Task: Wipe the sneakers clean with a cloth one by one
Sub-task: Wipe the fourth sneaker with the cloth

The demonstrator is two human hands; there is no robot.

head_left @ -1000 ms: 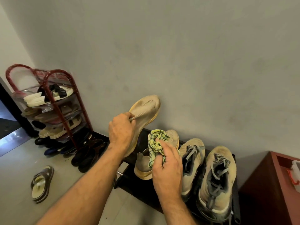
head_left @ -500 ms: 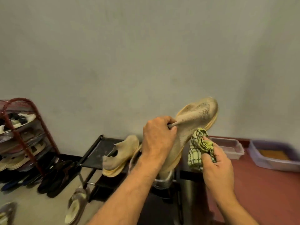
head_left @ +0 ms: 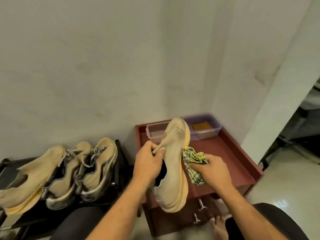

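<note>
Sneaker [head_left: 174,163]: beige knit, yellow sole, grubby; left hand [head_left: 147,163] grips tongue, right hand [head_left: 210,172] holds cloth [head_left: 192,161].

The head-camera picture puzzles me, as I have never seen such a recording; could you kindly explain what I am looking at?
There is no machine here: a person wears a wide-angle camera on the head, looking forward and down at two bare hands. The left hand pinches the tongue of a beige knit sneaker with a yellow sole, held up in the air. The right hand grips a crumpled yellow-green checked cloth against the sneaker's sole edge. Three more beige sneakers lie on a low black rack on the left. Behind the hands stands a dark red wooden cabinet bearing two clear plastic tubs.
</note>
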